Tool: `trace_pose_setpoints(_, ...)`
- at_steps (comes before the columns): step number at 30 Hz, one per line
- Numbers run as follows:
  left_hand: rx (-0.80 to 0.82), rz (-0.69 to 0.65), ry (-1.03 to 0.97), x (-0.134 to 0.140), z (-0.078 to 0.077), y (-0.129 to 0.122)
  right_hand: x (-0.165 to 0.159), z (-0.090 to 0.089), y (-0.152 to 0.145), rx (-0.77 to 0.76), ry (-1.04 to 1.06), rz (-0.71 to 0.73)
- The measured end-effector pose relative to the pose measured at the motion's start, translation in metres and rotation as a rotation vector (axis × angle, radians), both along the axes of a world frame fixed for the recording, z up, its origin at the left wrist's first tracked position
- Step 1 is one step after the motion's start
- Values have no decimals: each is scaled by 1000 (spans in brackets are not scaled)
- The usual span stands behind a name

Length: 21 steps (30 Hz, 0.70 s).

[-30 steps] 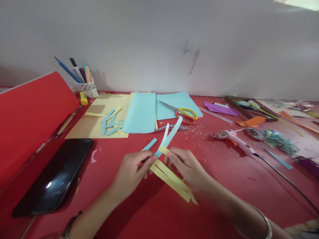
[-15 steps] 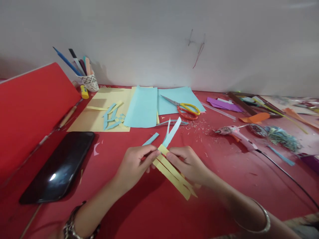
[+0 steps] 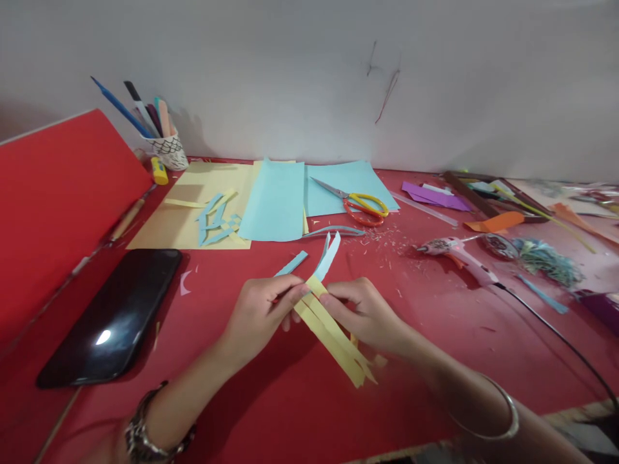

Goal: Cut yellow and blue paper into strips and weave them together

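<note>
Yellow paper strips [image 3: 331, 335] slant down and right between my two hands, their ends fanned out over the red table. My left hand [image 3: 264, 309] pinches them near the top from the left, thumb on the paper. From the right, my right hand [image 3: 362, 312] grips the same strips between thumb and fingers. Light blue paper strips [image 3: 326, 258] rise from the held end, pointing up and away. Another blue strip [image 3: 293, 263] shows just beyond my left hand; whether it joins the held paper I cannot tell.
Scissors [image 3: 360, 203] rest on blue sheets [image 3: 278, 206] at the back. Woven strips [image 3: 225, 225] lie on a cream sheet [image 3: 149, 225]. A phone [image 3: 113, 316] lies left, a pen cup [image 3: 169, 152] behind. To the right are a corded glue gun [image 3: 459, 258] and yarn [image 3: 546, 261].
The blue strips above my hands have drawn closer together and lean less to the right. Both hands keep their hold on the yellow strips. The view has shifted slightly.
</note>
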<state>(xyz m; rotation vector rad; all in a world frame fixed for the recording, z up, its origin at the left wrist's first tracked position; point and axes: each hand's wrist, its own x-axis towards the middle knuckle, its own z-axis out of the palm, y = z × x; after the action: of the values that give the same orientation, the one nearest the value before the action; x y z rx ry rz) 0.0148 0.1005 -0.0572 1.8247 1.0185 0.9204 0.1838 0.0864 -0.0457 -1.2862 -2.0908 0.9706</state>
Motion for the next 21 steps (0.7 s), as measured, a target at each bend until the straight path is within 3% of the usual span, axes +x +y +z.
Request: trace_pose_setpoints(21, -27, 43, -33, 1, -2, -2, -1, -4, -1, 8, 14, 15)
